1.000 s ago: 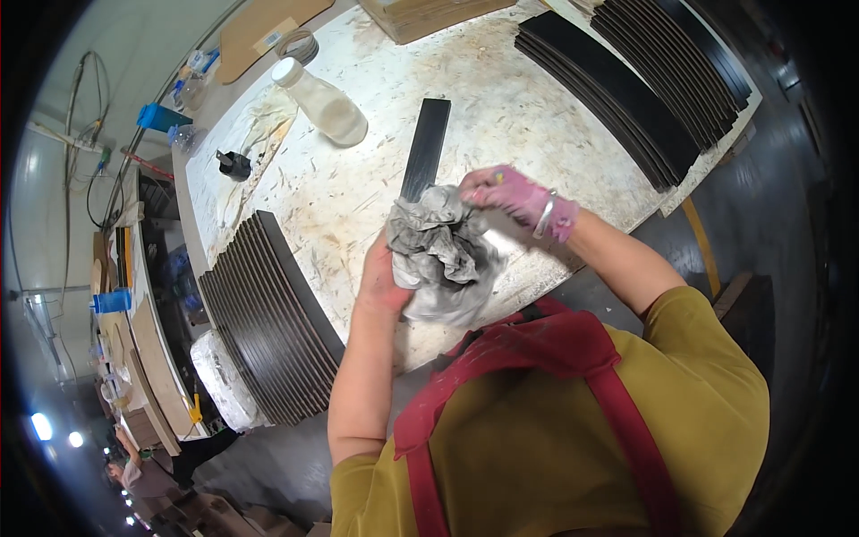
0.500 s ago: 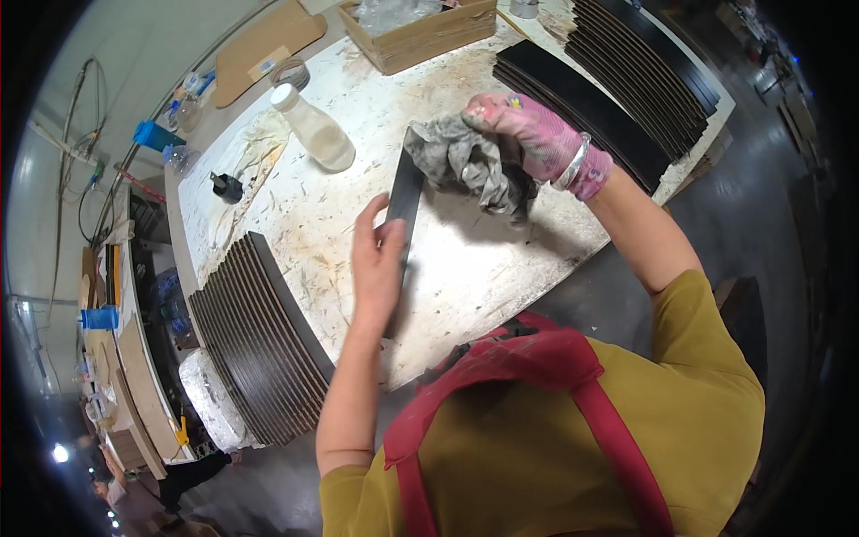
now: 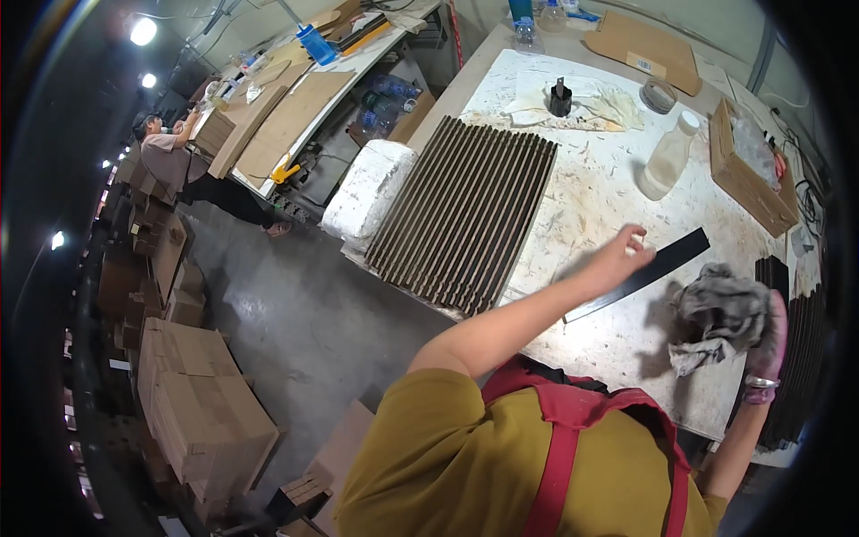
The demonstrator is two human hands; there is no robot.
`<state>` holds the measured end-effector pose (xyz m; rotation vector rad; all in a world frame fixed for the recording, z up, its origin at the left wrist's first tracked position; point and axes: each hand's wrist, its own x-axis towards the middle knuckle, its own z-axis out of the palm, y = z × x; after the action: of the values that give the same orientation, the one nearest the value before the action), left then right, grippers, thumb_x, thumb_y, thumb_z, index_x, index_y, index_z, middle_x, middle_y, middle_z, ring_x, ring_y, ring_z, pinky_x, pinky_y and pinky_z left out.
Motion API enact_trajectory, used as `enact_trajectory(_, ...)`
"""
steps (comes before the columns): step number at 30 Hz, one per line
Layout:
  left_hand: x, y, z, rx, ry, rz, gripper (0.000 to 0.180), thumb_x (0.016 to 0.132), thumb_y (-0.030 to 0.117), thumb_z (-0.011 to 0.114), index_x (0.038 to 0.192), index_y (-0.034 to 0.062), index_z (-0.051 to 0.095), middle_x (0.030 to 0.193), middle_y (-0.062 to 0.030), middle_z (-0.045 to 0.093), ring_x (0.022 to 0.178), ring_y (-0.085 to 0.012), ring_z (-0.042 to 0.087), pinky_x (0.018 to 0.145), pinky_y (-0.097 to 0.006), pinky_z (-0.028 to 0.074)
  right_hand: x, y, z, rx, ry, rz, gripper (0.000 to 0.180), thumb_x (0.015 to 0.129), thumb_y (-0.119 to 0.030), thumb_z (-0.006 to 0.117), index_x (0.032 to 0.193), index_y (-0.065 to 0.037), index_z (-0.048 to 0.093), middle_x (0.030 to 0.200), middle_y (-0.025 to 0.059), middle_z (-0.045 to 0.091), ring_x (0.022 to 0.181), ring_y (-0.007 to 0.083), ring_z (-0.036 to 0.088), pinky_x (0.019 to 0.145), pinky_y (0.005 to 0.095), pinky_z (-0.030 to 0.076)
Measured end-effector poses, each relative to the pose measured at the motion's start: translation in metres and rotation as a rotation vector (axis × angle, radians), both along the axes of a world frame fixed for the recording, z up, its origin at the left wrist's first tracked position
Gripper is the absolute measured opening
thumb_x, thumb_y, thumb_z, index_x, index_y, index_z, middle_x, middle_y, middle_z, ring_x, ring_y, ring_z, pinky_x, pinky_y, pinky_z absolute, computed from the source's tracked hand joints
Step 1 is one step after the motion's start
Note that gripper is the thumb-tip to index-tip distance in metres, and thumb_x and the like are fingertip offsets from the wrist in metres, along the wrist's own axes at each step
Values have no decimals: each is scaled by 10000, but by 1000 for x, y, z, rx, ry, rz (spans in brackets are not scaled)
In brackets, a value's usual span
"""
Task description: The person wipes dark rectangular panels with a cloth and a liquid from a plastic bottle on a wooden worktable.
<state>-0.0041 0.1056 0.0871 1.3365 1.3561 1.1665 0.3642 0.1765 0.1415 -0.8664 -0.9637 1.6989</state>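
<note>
A flat black strip [image 3: 676, 258] lies at a slant on the white work table. Over its middle is my bare left hand [image 3: 619, 255], fingers apart and slightly bent, with nothing visible in them. My right hand [image 3: 771, 336], in a pink glove, grips a crumpled grey rag [image 3: 720, 313] stained with black, held off the strip's right side. To the left, a row of dark strips [image 3: 465, 206] stands packed on edge. More black strips [image 3: 805, 358] sit at the right edge, partly behind my right hand.
A cloudy bottle [image 3: 671, 157] with a white cap stands beyond the strip. Farther back are a black tool [image 3: 561, 97] on a stained cloth, a round tin [image 3: 658, 95] and a cardboard box [image 3: 752, 170]. A white wrapped block [image 3: 367, 192] adjoins the left row. Another person [image 3: 170, 161] works far left.
The view has swung left. The rag in my right hand has come away from the strip toward the right, and my left fingers have loosened from the strip's edge.
</note>
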Motion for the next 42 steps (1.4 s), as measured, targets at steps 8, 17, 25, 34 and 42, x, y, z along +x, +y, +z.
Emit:
enact_trajectory(8, 39, -8, -12, -637, -1213, -225, 494, 930, 442, 490, 1272, 86, 476, 1241, -124, 554, 1160, -270, 521, 953, -483, 435, -163, -69, 47, 107, -93, 213, 238, 878, -215, 560, 999, -13, 595, 917, 44, 598, 904, 134, 540, 802, 269, 416)
enact_trajectory(17, 48, 12, 15, -471, -997, -36, 493, 922, 408, 526, 1243, 34, 499, 1231, -94, 563, 1133, -236, 532, 995, -374, 407, -106, -81, -52, -365, -212, -98, 543, 813, -310, 676, 1238, -48, 460, 1065, 99, 576, 894, 131, 577, 775, 263, 490)
enact_trajectory(25, 74, 10, 26, -631, -915, -173, 530, 961, 458, 405, 1272, 34, 472, 1219, -108, 557, 1122, -237, 528, 982, -361, 399, -116, -95, -54, -467, 532, 176, 523, 903, -239, 577, 1340, -30, 381, 1303, 141, 505, 1147, 237, 538, 1002, 395, 421)
enact_trajectory(34, 78, 38, -9, -80, 22, -80, 257, 962, 223, 458, 1051, 3, 554, 921, -57, 582, 855, -107, 510, 783, -255, 422, -158, -73, -91, -341, 412, 103, 415, 852, -120, 656, 1241, -70, 522, 1124, 33, 628, 980, 137, 601, 867, 346, 498)
enact_trajectory(42, -7, 142, -30, -88, -158, 232, 634, 900, 230, 580, 1403, 95, 217, 1382, -143, 384, 1176, -260, 471, 985, -378, 382, -105, -28, -112, -164, 680, -66, 438, 885, -15, 530, 1314, -33, 442, 1236, 140, 565, 1102, 244, 579, 959, 374, 471)
